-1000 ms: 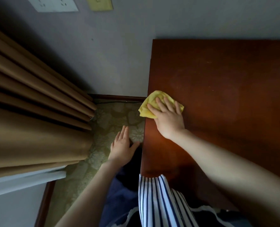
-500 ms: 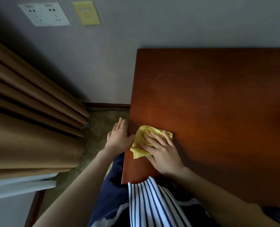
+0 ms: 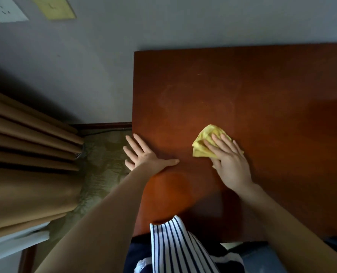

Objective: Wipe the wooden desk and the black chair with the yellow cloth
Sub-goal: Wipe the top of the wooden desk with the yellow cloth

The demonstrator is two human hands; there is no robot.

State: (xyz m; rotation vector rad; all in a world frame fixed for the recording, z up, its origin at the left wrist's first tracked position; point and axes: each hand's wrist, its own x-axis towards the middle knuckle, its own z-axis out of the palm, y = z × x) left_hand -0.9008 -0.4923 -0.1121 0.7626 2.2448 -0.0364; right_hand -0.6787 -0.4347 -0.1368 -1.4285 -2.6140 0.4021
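1. The tabletop (image 3: 272, 91), reddish-brown wood, fills the middle and right of the view. Its far edge meets a grey wall (image 3: 163, 24) and its left edge runs beside the carpet (image 3: 104, 154).
2. The cloth (image 3: 210, 131), yellow and crumpled, lies on the tabletop. It sits in from the left edge and is nearer the person than the wall.
3. The right hand (image 3: 230, 166) lies palm down on the cloth. Its fingers are straight and slightly spread, pressing the cloth rather than clutching it.
4. Yellow folds show beyond the fingertips and to their left, and a small bit shows at the hand's right side.
5. The left hand (image 3: 144, 157) is open and holds nothing. It is palm down at the tabletop's left edge, with the thumb stretched rightward on the wood. Its fingers are spread and point away, over the edge and the carpet.
6. The two hands are apart with bare wood between them, and the left hand does not touch the cloth.
7. Both forearms are bare and reach in from the bottom. Between them, at the near edge, hangs a white garment (image 3: 175, 249) with dark stripes.
8. Faint pale streaks mark the wood beyond the cloth.
9. At the left, a brown curtain (image 3: 25, 158) hangs in deep folds down to the patterned greenish carpet. A dark skirting (image 3: 102, 126) runs along the foot of the wall.
10. High on the wall at the top left are a white socket plate (image 3: 2, 10) and, just beside it, a yellowish plate (image 3: 54, 7). The top of the view cuts off both.
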